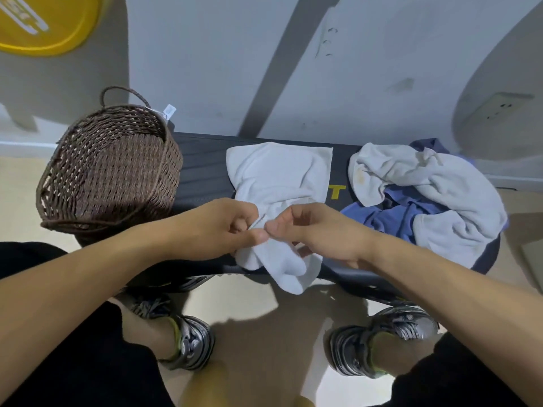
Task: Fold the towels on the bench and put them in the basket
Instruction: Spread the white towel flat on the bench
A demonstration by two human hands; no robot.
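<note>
One basket (111, 165) | inside hidden | both hands pinch white towel (279, 177)

Soft even indoor light, hard wall shadows, wide-angle edge bending

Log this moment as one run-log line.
step: folding | left hand and right hand: pinch white towel edge | pile: unfolded | basket: no towel visible

basket (108, 168) left on bench (202, 171) | towel (279, 177) middle | towel pile (426, 195) right
</note>
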